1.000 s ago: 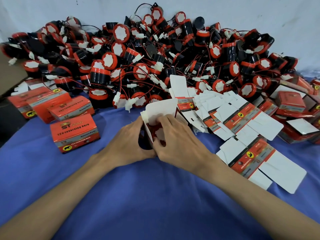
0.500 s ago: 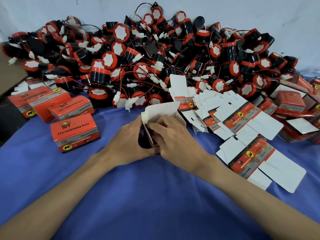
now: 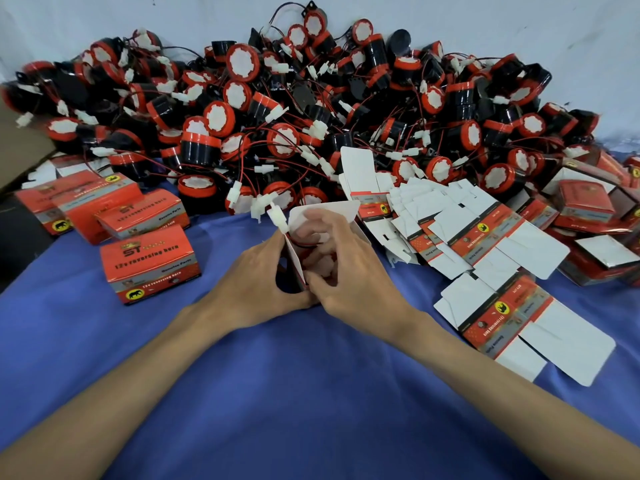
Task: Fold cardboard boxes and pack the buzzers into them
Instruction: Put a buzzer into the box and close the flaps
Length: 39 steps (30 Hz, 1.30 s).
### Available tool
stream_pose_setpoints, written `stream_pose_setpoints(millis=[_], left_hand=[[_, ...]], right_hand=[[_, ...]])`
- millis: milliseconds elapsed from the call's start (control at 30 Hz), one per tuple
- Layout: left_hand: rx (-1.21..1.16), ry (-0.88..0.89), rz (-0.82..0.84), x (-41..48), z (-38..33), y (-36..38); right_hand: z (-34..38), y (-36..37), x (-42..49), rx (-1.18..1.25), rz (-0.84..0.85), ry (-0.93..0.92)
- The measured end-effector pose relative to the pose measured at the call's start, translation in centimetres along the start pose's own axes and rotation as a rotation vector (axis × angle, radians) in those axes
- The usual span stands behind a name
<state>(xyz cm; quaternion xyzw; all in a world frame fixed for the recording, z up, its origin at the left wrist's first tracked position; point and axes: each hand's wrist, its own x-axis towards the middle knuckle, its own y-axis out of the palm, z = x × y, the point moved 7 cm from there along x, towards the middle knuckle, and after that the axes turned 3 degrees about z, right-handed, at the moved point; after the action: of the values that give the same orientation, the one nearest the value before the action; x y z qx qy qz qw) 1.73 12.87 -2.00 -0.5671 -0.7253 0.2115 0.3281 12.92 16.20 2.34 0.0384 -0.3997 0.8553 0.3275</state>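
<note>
A half-folded red and white cardboard box (image 3: 325, 213) stands open on the blue cloth at the centre. My left hand (image 3: 256, 285) grips its left wall. My right hand (image 3: 349, 268) has its fingers curled into the box mouth, blurred, on a buzzer with red wire and a white connector (image 3: 278, 218) sticking out at the top left. Most of the buzzer is hidden by my fingers. A big heap of red and black buzzers (image 3: 311, 109) lies behind.
Closed red boxes (image 3: 149, 265) stand at the left. Flat unfolded box blanks (image 3: 485, 244) fan out at the right, with more folded boxes (image 3: 585, 202) at the far right. The blue cloth (image 3: 311, 393) covers the table toward me.
My right hand's fingers have gone deeper into the box mouth. The white top flap has tipped back and the connector now shows above the left wall.
</note>
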Motion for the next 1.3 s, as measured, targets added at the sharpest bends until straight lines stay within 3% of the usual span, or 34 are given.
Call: stream_pose_setpoints(millis=[300,633,1000,1300], left_hand=[[0.028,0.001,-0.008,-0.2,0.1,-0.3],[0.081,0.022,-0.033,0.0,0.2,-0.1],[0.054,0.007,0.012,0.1,0.2,0.2],[0.06,0.019,-0.026,-0.2,-0.3,-0.1]], right_hand=[[0.5,0.5,-0.2,0.112,0.1,0.007],[0.9,-0.9,0.1,0.014,-0.113,-0.034],[-0.4,-2.8,-0.2,0.149,-0.334,0.017],[-0.6,-1.8,0.0,0.097,-0.216,0.065]])
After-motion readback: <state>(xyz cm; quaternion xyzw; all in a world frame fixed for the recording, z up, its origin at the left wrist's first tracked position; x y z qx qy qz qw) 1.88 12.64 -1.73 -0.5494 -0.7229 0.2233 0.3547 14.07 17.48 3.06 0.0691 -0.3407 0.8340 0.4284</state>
